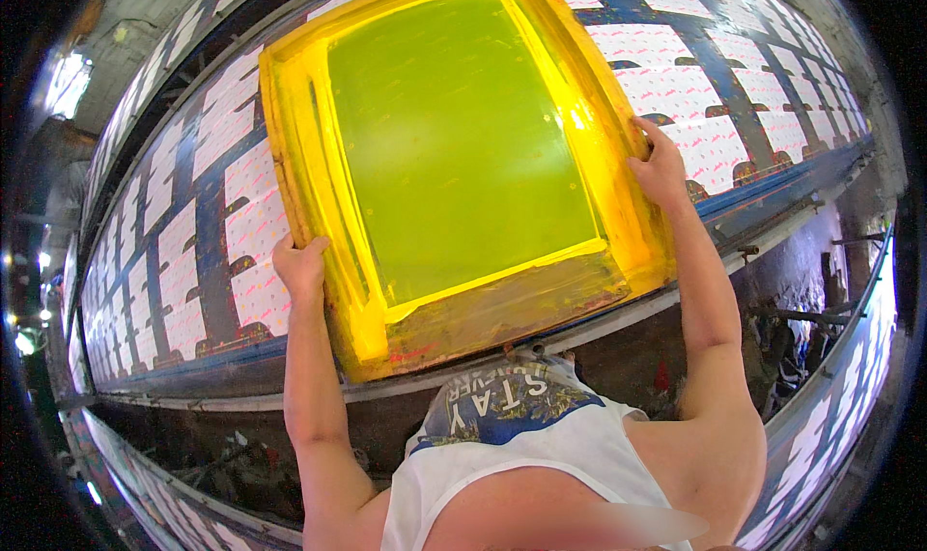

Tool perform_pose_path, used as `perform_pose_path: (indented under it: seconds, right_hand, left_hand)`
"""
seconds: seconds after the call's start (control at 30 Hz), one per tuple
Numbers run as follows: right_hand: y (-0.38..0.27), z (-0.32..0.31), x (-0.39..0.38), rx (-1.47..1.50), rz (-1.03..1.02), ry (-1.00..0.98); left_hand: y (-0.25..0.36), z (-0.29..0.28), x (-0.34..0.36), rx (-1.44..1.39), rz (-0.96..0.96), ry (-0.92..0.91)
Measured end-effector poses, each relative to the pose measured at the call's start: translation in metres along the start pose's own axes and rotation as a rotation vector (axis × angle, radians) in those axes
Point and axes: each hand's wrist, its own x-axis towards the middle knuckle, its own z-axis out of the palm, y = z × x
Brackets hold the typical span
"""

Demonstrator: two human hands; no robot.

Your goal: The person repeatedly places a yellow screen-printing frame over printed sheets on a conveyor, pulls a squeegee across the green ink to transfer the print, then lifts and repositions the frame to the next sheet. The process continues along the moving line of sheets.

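Note:
A large yellow-coated screen frame (628, 242) with a translucent green mesh panel (454, 145) lies across the long printing table in front of me, its near bar smeared brownish. My left hand (299, 261) grips the lower part of the frame's left rail, thumb bent over the edge. My right hand (659, 169) holds the right rail higher up, fingers curled round its outer edge. On either side of the frame, white panels (676, 78) with small pink print and dark curved cutouts are laid in rows on the blue table.
The table's metal edge rail (792, 218) runs just beyond my body, with a dark gap below. A second table with white panels (840, 396) curves behind me at the right. Another row of panels (154, 49) lies beyond the far edge at the upper left, near a concrete wall (116, 15).

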Motion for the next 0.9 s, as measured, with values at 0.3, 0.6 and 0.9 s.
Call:
perform_pose_path:
  seconds: [0.3,0.6,0.9]
  right_hand:
    - [0.003,-0.016,0.002,-0.009,-0.008,-0.017]
    - [0.027,-0.011,-0.041,0.035,-0.022,0.012]
    - [0.051,-0.017,-0.143,0.177,0.077,0.261]
  left_hand:
    - [0.016,0.009,-0.006,0.027,0.049,0.003]
    - [-0.008,0.020,0.005,0.131,-0.033,-0.060]
    - [0.004,0.008,0.022,0.522,0.159,-0.064]
